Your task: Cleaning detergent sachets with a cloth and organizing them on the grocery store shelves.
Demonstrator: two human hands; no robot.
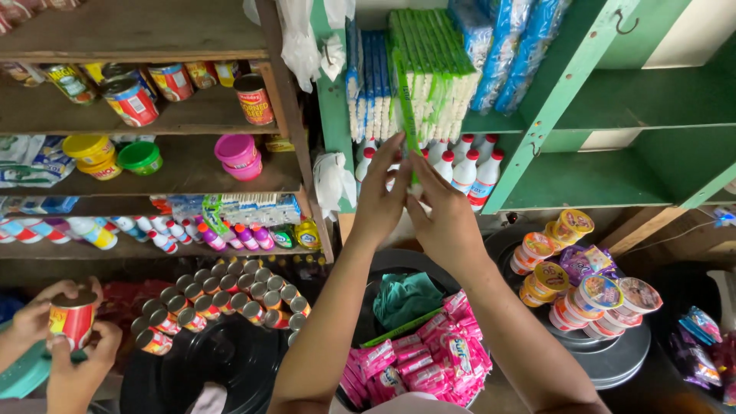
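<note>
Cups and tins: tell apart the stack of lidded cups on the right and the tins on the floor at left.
The lidded cups are wide, with bright printed tops, piled in tiers on dark round lids. The tins are small, with plain silver tops, packed in rows at one level. Both stand upright in groups.

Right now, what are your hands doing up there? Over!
Left hand and right hand together on a thin green-and-white packet at the green shelf. White red-capped bottles close behind. Another person's hands hold a red can, lower left.
</note>
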